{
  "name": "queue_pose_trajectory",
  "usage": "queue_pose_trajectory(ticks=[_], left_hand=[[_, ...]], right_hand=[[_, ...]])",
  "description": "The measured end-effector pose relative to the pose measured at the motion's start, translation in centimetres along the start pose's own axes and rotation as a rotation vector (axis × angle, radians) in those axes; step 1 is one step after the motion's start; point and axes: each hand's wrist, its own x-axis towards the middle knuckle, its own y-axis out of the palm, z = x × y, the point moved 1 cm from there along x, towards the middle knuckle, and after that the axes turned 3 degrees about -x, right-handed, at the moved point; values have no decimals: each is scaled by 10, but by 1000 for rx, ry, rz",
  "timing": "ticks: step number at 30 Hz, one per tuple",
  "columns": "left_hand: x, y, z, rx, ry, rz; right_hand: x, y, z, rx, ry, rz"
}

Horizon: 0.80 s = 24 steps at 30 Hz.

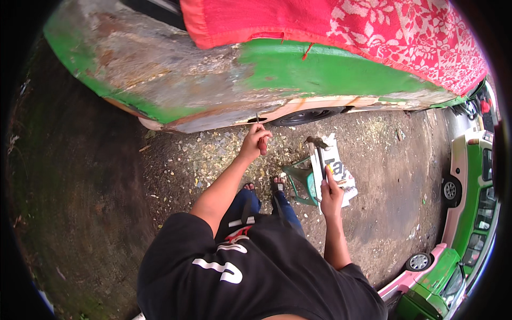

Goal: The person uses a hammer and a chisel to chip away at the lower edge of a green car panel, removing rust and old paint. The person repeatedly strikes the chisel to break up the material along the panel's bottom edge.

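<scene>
My left hand [253,143] is closed around the red handle of a screwdriver-like tool [262,147]. Its thin metal shaft points up toward the lower side of a car body [202,80], beside a dark opening; whether the tip touches cannot be made out. The body is green, with large bare, scraped patches of grey and brown. To the right, my right hand [332,195] grips a hammer [321,156] by its dark handle, head up. The hammer is apart from the red-handled tool, above a stool with newspaper on it.
A green plastic stool [303,180] bearing newspaper [341,169] stands near my feet. Paint flakes litter the dirt ground [202,160]. A red floral cloth [341,26] covers the car's upper part; its wheel [309,116] sits below. Green and pink vehicles [469,200] stand at the right.
</scene>
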Motion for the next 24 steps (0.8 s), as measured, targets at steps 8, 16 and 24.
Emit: queue_pose_trajectory(ticks=[8, 16, 24], left_hand=[[12, 11, 17, 152, 118, 255], [9, 24, 25, 463, 143, 278], [10, 20, 34, 656, 282, 239]], right_hand=[[-22, 6, -57, -16, 83, 28], [22, 7, -101, -67, -29, 142], [28, 24, -127, 27, -97, 174]])
